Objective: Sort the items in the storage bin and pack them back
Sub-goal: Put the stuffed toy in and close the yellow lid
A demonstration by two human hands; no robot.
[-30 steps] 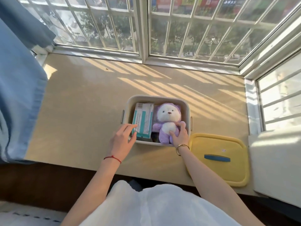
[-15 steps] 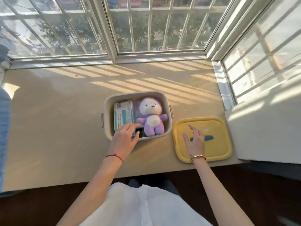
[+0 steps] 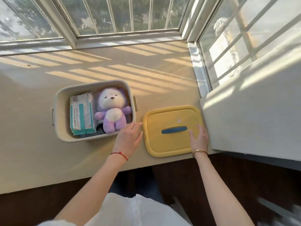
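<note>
Both hands lie flat with straight fingers, the left hand [image 3: 128,139] at the yellow plastic lid's [image 3: 171,144] left edge, the right hand [image 3: 199,137] upon it; the beige storage bin [image 3: 61,128] stands packed on the worktop [image 3: 32,152] beside.

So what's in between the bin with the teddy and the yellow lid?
In the head view, the left hand sits in that gap, fingers reaching toward the yellow lid; beside it, only bare sill separates the lid from the bin.

Beige bay-window ledge [image 3: 146,66] striped with warm sunlight and bar shadows, white-framed barred windows [image 3: 123,15] ahead and to the right, blurred green trees [image 3: 141,12] outside, dark floor [image 3: 228,185] below
</note>
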